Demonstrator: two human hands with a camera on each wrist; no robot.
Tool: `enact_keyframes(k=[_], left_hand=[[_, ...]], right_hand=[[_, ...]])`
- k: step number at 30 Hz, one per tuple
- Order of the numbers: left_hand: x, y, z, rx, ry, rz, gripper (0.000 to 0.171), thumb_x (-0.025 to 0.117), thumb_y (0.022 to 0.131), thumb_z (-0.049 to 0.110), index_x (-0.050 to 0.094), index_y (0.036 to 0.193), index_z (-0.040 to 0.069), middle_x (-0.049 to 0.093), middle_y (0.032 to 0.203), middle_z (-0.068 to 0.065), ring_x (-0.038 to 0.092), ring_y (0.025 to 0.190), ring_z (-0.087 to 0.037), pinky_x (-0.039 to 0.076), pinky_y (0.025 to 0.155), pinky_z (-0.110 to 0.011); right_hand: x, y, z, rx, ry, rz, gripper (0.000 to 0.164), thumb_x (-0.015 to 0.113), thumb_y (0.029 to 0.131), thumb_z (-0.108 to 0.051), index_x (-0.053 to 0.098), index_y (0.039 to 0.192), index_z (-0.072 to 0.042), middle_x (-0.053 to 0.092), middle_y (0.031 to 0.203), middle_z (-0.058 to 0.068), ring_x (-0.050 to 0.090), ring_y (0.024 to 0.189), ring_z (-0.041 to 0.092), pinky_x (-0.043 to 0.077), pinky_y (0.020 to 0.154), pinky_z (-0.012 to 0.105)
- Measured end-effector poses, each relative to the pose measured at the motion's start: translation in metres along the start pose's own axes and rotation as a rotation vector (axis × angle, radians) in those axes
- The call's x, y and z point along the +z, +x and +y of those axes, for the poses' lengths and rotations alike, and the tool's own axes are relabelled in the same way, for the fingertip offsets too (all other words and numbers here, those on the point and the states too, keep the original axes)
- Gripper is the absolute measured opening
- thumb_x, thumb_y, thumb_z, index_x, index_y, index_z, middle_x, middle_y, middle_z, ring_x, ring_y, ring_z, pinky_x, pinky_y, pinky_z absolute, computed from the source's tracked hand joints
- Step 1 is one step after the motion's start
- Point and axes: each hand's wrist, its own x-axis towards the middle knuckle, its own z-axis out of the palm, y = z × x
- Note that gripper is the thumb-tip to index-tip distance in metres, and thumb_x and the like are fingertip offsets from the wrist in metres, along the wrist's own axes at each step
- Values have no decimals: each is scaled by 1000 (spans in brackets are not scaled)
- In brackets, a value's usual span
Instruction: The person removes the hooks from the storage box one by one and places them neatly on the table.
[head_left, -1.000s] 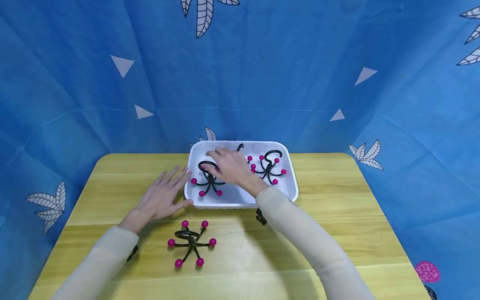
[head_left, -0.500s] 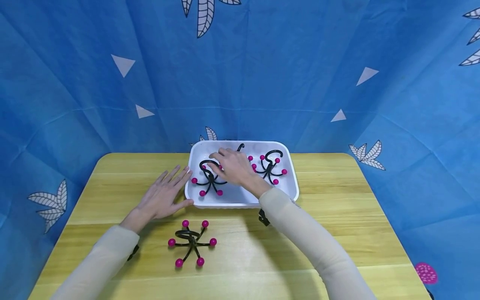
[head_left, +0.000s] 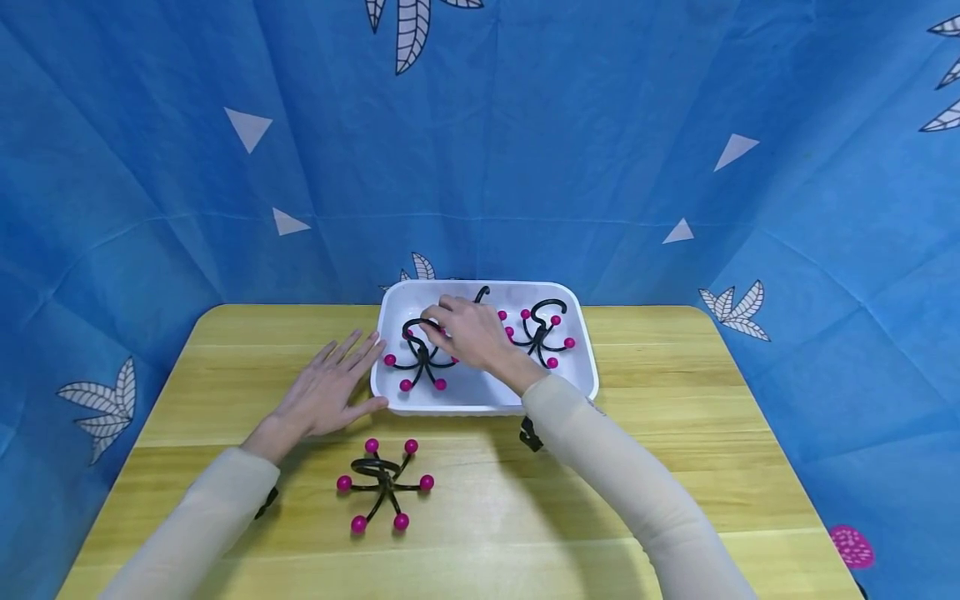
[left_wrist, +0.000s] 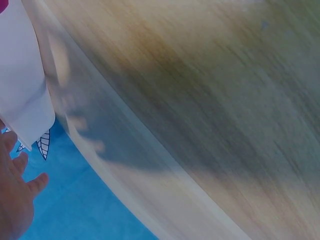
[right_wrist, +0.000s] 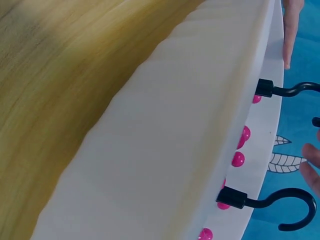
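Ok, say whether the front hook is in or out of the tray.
Out: the front hook sits on the wooden table, apart from the white tray.

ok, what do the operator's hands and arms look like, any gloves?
No gloves: left hand and right hand are bare. Long cream left sleeve and right sleeve. Black left wrist piece and right wrist piece, full shapes hidden.

Head cam's nicely bright and pretty even, with a soft shadow off the right sleeve [head_left: 622, 483] stretching toward the worktop's [head_left: 480, 508] front edge and a pale sheen around there. Left wrist cam's way dimmer and hazy, wood grain smeared under a big fuzzy shadow; right wrist's crisper on the black hooks [right_wrist: 257, 203], though the white tray [right_wrist: 150, 125] looks kinda washed out.
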Motion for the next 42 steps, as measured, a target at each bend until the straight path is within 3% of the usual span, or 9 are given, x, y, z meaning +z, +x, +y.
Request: enact_keyframes(k=[14,42], left_hand=[[-1,0,1,-1,-7,0,97,51,98,73,21,170,15,20,178,-9,18,166,-39,27,132,-63],[-1,-1,0,5,-13,12,97,52,98,73,23,169,14,22,178,-9,22,164,-40,27,132,-63]], right_hand=[[2,-6,-2,-42,7,95,17,68,102,-35,79,108,-23,71,86,-4,58,60,10,44,45,23],[-15,-19,-10,-80,41,207,15,71,99,-31,80,104,-19,70,83,-3,58,61,11,47,47,23]])
